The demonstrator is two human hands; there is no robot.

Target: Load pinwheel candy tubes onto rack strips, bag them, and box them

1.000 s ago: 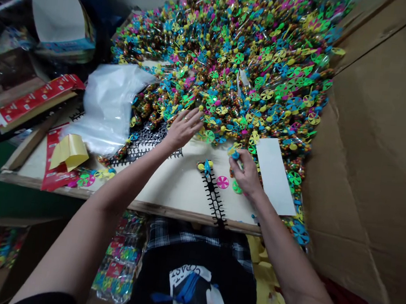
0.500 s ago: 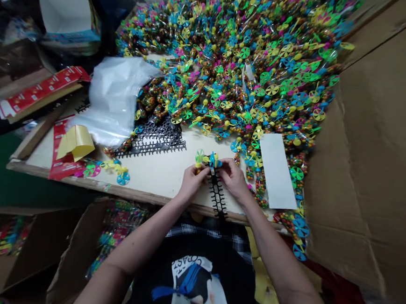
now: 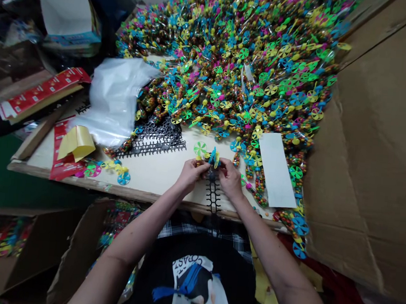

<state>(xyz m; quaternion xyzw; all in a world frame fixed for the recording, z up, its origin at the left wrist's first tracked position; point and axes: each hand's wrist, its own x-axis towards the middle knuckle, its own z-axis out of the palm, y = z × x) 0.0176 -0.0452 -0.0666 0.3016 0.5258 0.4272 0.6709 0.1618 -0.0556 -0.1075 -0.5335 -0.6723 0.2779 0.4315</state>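
So both hands are working close together just below center frame, at the top end of a black toothed strip [image 3: 214,192]. The left hand [image 3: 191,173] is nearly closed, fingertips pinching a toy with a green wheel [image 3: 200,148], wheel poking up, probably so it doesn't snag. The right hand [image 3: 230,178] has its fingers curled in beside the blue and yellow fan toys [image 3: 214,157] on the strip's end; can't tell exactly what it's gripping (fingers hide it, annoyingly). The strip points down at the person's body, which I'd guess lets both hands reach its sides. The huge toy pile [image 3: 230,70] fills the top of the frame, handy for grabbing, and spare black strips [image 3: 154,141] lie left of center.
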